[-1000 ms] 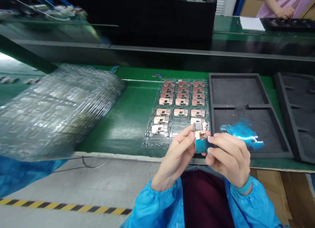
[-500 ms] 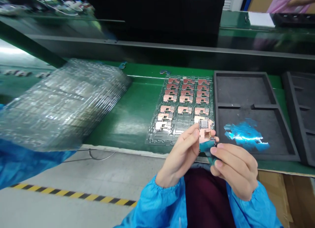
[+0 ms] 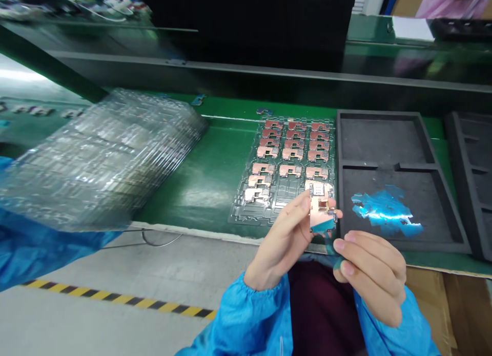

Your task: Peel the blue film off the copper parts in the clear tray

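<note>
My left hand (image 3: 286,233) is closed on the edges of a small copper-coloured circuit board (image 3: 318,212), held upright above the bench's front edge. Blue film covers the board's lower end. Pinched in my right hand (image 3: 371,274) is a strip of blue protective film (image 3: 330,243), which stretches up to that end and looks partly lifted from it. Behind the hands lies a clear plastic tray (image 3: 246,212) with rows of similar boards; several of its front slots hold none.
A black foam tray (image 3: 397,166) on the right holds a heap of peeled blue film (image 3: 386,212). Stacked clear trays (image 3: 103,156) stand at left, beside a co-worker's blue sleeve (image 3: 49,248). Two loose boards (image 3: 264,111) lie at the back of the green bench (image 3: 192,176).
My right hand has moved slightly down and away from the board, drawing the blue film with it. More copper shows on the board, and less of it is covered by film.
</note>
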Demonstrator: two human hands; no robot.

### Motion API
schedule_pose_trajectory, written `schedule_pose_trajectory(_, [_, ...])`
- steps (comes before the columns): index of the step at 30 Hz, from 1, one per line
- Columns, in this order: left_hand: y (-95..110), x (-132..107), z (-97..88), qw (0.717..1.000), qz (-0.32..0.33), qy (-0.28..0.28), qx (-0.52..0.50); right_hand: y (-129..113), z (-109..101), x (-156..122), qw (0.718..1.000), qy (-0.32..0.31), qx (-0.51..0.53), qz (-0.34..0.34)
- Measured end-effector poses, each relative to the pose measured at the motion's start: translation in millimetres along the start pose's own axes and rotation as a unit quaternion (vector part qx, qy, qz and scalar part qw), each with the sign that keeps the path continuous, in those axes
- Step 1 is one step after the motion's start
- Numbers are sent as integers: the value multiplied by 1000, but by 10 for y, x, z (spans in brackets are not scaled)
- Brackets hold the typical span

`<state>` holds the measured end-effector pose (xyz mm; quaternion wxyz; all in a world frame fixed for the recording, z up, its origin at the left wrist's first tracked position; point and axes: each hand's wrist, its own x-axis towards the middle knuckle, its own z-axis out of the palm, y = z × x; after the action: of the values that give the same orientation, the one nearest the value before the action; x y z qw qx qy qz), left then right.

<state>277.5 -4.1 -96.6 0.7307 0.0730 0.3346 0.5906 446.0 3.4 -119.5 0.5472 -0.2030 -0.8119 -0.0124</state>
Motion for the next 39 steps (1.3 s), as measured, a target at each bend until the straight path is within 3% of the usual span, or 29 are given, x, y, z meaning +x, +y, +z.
schedule_pose_trajectory(5, [-12,17,4,1000,23,-3,4,-39,-41,-63,1000,-2,9,21])
schedule_pose_trajectory(10, [-6,61,-2,999,23,33,-12,-109,-173,-98,996,17,21,87])
schedule_pose_trajectory(14, [26,81,-12,997,34,65,-32,105,-206,-87,990,6,12,141])
schedule_pose_trajectory(15, [33,80,-14,997,34,67,-32,205,-195,-92,989,53,-15,141])
schedule_pose_trajectory(16, [39,76,-15,997,35,67,-30,316,-186,-109,971,144,-74,178])
schedule_pose_trajectory(17, [42,71,-15,997,36,65,-28,431,-186,-140,950,187,-125,216])
schedule_pose_trajectory(18, [44,66,-16,997,36,63,-27,545,-200,-187,935,172,-160,267])
schedule_pose_trajectory(20, [42,59,-18,997,39,59,-27,754,-276,-316,913,79,-179,357])
schedule_pose_trajectory(22, [36,57,-19,997,42,55,-28,911,-386,-454,902,-34,-194,385])
schedule_pose_trajectory(24, [29,57,-18,997,46,50,-26,981,-471,-540,900,-92,-229,359])
schedule_pose_trajectory(27, [17,57,-8,997,47,51,-16,871,-467,-475,921,-56,-231,309])
schedule_pose_trajectory(30, [-3,65,3,998,41,51,-13,565,-325,-218,959,-21,-122,255])
schedule_pose_trajectory(32, [-24,72,8,998,36,46,-15,358,-198,-37,980,-63,-49,182])
schedule_pose_trajectory(35, [-57,66,14,999,25,46,-15,168,-18,125,985,-98,9,139])
schedule_pose_trajectory(39, [-92,31,20,998,23,50,-16,118,120,157,986,-76,30,147])
